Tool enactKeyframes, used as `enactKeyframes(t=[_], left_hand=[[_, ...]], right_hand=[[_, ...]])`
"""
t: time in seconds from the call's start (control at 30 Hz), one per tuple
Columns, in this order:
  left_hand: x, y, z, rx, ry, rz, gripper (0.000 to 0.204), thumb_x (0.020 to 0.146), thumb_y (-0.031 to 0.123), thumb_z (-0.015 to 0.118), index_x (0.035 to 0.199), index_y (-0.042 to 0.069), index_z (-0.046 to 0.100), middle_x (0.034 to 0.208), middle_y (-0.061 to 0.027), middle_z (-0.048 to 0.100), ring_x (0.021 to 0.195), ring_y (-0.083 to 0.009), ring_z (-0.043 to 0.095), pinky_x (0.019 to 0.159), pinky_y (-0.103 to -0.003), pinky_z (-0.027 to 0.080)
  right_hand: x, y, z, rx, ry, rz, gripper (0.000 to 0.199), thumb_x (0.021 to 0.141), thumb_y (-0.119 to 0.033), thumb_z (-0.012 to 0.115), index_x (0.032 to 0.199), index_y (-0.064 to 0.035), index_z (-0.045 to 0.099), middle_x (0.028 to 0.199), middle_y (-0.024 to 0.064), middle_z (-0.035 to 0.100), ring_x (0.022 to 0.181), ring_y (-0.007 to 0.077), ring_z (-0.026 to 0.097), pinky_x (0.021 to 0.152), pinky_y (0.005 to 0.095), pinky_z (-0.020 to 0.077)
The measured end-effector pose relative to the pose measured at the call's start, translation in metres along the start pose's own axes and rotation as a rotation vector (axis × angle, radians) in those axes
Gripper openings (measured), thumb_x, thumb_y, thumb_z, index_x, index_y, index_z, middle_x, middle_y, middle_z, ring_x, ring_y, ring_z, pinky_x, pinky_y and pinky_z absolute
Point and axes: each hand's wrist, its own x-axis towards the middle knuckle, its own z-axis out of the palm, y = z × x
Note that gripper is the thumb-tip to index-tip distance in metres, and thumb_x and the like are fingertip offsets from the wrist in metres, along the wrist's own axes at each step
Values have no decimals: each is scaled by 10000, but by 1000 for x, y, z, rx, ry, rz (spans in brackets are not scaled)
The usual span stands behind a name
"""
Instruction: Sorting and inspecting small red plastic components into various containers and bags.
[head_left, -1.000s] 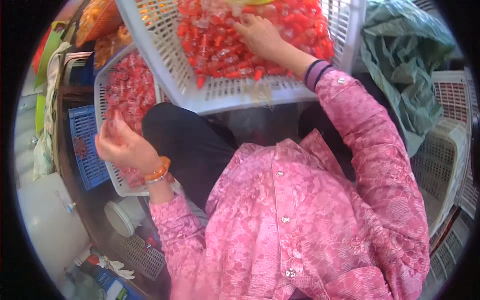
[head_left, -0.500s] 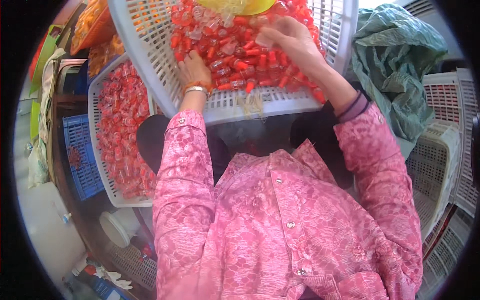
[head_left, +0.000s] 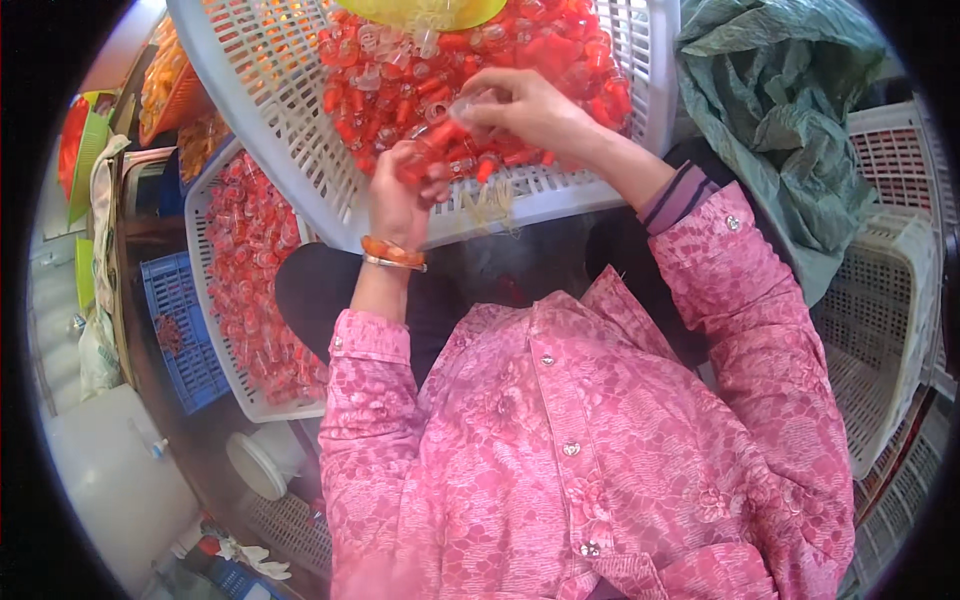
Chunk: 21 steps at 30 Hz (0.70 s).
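A white slatted plastic basket (head_left: 345,205) in front of me holds a heap of small clear plastic bottles with red caps (head_left: 385,95). Over its near side, my left hand (head_left: 402,195) has its fingers curled round one red-and-clear bottle (head_left: 433,143). Close to that bottle's upper end, my right hand (head_left: 530,112) pinches a small clear plastic piece (head_left: 468,106). The two pieces are near each other, but blur hides whether they touch. At the far side of the heap rests a yellow bowl (head_left: 470,12) with pale clear pieces in it.
Left of my knee stands a white crate (head_left: 235,385) full of similar red pieces, beside a blue crate (head_left: 180,320). Thin pale strands (head_left: 490,205) hang at the basket's near rim. To the right are a green woven sack (head_left: 780,130) and white crates (head_left: 870,330).
My left hand has risen from the heap with a bottle and turned toward my right hand. My right hand has come left and nearer. The basket appears shifted slightly up and left.
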Motion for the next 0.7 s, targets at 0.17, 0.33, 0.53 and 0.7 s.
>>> enactKeyframes(t=[0.17,0.33,0.53,0.7], left_hand=[[-7,-12,10,259,105,28,316,939,324,442,802,55,536,652,-28,527,524,-152,474,476,-278,374],[-26,-25,36,826,376,654,301,954,277,446,796,34,526,650,-59,531,542,-180,497,507,-309,401],[-70,-40,32,1064,350,839,217,935,188,475,810,23,538,674,-111,547,572,-220,532,539,-336,434],[-107,-26,21,1304,361,955,214,932,205,485,822,35,552,662,-119,544,552,-224,539,522,-334,433]], right_hand=[[-19,-1,25,204,-222,74,331,900,-279,601,1095,-11,591,849,59,645,722,95,605,645,233,473],[-26,-2,27,343,-317,245,324,896,-314,606,1007,-10,626,759,59,627,558,72,515,518,233,425],[-39,14,32,644,-617,436,269,907,-322,586,919,-55,621,699,60,599,466,26,430,437,197,318],[-30,6,51,478,-665,499,358,896,-373,587,979,-26,621,670,55,591,473,85,506,453,231,379]])
